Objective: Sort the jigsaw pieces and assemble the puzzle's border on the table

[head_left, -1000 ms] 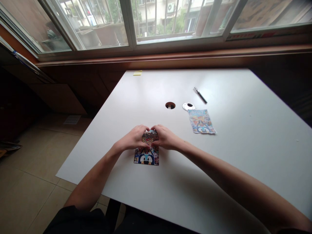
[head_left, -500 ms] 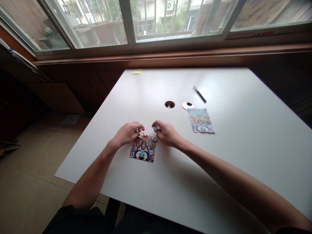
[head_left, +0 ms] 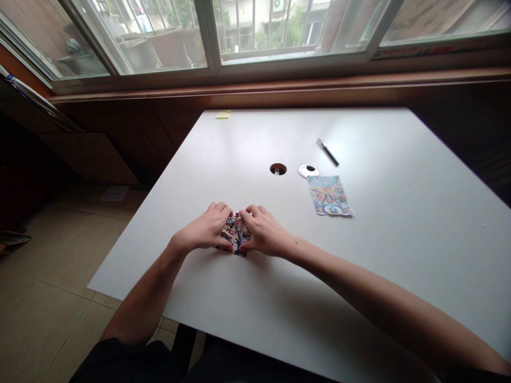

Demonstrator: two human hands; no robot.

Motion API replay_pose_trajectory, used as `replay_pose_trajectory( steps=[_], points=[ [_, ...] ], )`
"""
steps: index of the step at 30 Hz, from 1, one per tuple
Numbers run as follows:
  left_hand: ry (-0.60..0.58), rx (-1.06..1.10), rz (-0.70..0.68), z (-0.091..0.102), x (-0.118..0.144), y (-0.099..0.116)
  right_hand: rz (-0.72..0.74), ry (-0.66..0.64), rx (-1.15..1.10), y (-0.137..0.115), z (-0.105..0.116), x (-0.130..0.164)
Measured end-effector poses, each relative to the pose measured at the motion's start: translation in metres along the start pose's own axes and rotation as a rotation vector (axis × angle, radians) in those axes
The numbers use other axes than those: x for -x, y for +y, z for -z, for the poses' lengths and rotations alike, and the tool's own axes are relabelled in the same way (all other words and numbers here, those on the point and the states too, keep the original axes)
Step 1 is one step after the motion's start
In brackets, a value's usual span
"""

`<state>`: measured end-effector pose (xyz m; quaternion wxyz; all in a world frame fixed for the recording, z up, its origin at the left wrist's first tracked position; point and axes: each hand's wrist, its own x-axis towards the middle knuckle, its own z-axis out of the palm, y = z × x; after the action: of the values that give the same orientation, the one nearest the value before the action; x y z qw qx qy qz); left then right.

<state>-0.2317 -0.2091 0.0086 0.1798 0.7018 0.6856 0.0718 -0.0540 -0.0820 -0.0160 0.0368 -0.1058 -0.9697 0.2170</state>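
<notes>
Both our hands, left hand (head_left: 205, 234) and right hand (head_left: 263, 234), press flat, grasping nothing, on the small colourful cartoon jigsaw puzzle (head_left: 235, 234) on the white desk (head_left: 399, 223); it looks mostly assembled, though its covered edges stay unjudged.

I'm in what looks like an office: beyond my left hand (head_left: 203, 233) stretches a white desk (head_left: 399, 223) with a cable hole (head_left: 278, 169), under wide sliding windows (head_left: 207, 32).
</notes>
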Motion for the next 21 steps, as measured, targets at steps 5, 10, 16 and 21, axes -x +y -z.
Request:
replay_pose_trajectory(
  steps=[5,10,16,21],
  points=[
    [-0.028,0.121,-0.009,0.001,-0.002,-0.006,-0.055,-0.099,-0.067,0.001,0.003,-0.016],
    [0.039,0.172,-0.024,0.002,-0.004,0.0,-0.041,-0.056,-0.126,0.005,0.007,-0.021],
    [0.083,0.169,-0.07,-0.005,-0.01,0.002,-0.095,0.089,-0.197,0.008,0.004,-0.024],
    [0.113,0.189,-0.003,-0.01,-0.013,-0.004,0.013,0.137,-0.282,0.011,-0.002,-0.022]
  ],
)
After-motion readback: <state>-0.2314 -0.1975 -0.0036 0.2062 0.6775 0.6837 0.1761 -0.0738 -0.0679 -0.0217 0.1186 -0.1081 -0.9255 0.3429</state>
